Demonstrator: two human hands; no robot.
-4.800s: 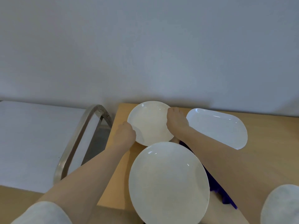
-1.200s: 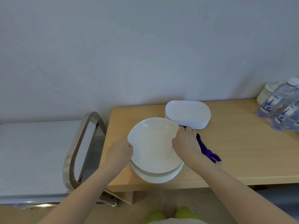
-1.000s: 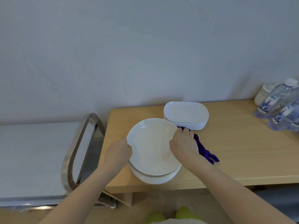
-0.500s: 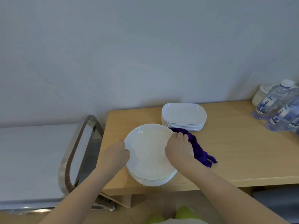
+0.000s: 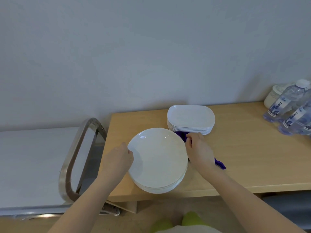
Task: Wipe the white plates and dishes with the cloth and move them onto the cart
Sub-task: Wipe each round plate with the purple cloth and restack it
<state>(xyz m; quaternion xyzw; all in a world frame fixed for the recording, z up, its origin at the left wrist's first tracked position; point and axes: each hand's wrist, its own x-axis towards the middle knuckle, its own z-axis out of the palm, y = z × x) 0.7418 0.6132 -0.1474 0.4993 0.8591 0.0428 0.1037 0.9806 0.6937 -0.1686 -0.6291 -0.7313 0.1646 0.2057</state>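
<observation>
From my remote seat I take the stack of round white plates [image 5: 158, 158] as my landmark; it sits on the light wooden table [image 5: 244, 155], close to the table's front edge. Far to the right of the stack stand clear plastic water bottles [image 5: 284, 101] with blue and white labels; the print on them is too small for me to read. A white lidded jar [image 5: 273, 95] is partly hidden behind the bottles.

Just behind the stack and a little to the right is a pile of white oblong dishes [image 5: 191, 119], with its long axis running left to right along the wall. Between this pile and the stack lies the purple cloth [image 5: 182, 136]; its other end comes out on the right side of the stack, near my wrist.

My right hand [image 5: 199, 151] is at the right edge of the stack, fingers curled around the cloth and gripping it. My left hand [image 5: 117, 161] is at the left edge of the stack, its curled fingers holding the rim of the top plate.

To the left of the stack, past the table end, is the cart with a white top [image 5: 30, 165] and a curved steel handle [image 5: 75, 155]. The handle stands between the table and the cart top. Below the stack, near the floor, I see something yellow-green [image 5: 191, 220].
</observation>
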